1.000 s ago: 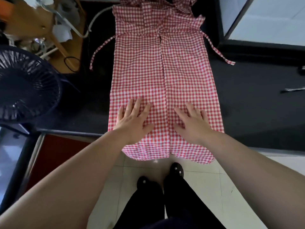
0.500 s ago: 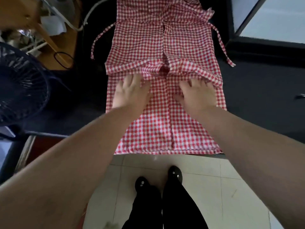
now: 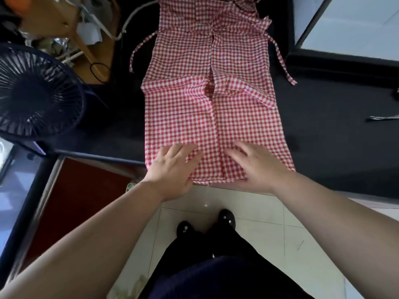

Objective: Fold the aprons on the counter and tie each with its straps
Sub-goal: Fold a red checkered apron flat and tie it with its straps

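A red-and-white checked apron (image 3: 211, 61) lies lengthwise on the black counter (image 3: 334, 134), its sides folded in to meet along a centre seam. Its near end is folded up, and the folded edge (image 3: 190, 82) lies across the middle. One strap (image 3: 140, 48) trails off the left side and another strap (image 3: 282, 61) off the right. My left hand (image 3: 172, 169) rests flat with spread fingers on the near left part of the fold. My right hand (image 3: 259, 167) lies flat on the near right part. Neither hand grips the cloth.
A dark fan (image 3: 32, 93) stands at the left beside the counter. Behind it are a wooden stand (image 3: 64, 20) with a white cable (image 3: 129, 22). A thin metal object (image 3: 382, 118) lies at the counter's right. White floor tiles (image 3: 248, 212) and my shoes are below.
My hands carried the apron's near end forward and laid it down as a fold. They have since slid back toward me, to the near edge of the counter.
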The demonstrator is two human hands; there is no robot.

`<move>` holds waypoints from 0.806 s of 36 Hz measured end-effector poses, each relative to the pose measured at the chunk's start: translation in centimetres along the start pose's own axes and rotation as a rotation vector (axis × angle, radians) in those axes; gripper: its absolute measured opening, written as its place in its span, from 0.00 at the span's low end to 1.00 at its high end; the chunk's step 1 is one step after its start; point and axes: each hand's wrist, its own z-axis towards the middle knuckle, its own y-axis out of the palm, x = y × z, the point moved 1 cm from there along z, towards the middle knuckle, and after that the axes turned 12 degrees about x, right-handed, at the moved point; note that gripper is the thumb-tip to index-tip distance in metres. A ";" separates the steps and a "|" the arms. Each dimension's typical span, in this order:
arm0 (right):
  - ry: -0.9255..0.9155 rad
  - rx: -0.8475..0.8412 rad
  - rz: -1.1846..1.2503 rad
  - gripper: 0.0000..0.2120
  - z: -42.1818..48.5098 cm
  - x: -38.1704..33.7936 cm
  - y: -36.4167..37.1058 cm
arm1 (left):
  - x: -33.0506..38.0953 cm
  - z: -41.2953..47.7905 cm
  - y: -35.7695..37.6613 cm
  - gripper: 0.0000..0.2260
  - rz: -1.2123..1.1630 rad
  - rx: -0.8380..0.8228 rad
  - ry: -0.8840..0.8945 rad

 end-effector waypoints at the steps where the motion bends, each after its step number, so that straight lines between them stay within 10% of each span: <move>1: -0.004 0.012 0.012 0.33 -0.3 0.0 0.0 | 0.3 -0.2 -0.2 0.29 -0.025 0.039 0.010; 9: -0.031 0.067 0.079 0.14 -1.4 0.7 -0.4 | 0.4 -1.6 2.0 0.21 -0.083 0.147 0.009; 26: -0.112 0.120 -0.193 0.27 -1.7 -0.7 2.0 | 3.8 -1.4 3.5 0.38 -0.052 0.120 -0.035; 29: -0.106 0.246 -0.169 0.24 -1.4 -0.8 2.8 | 5.1 -0.7 5.0 0.19 0.050 0.261 -0.084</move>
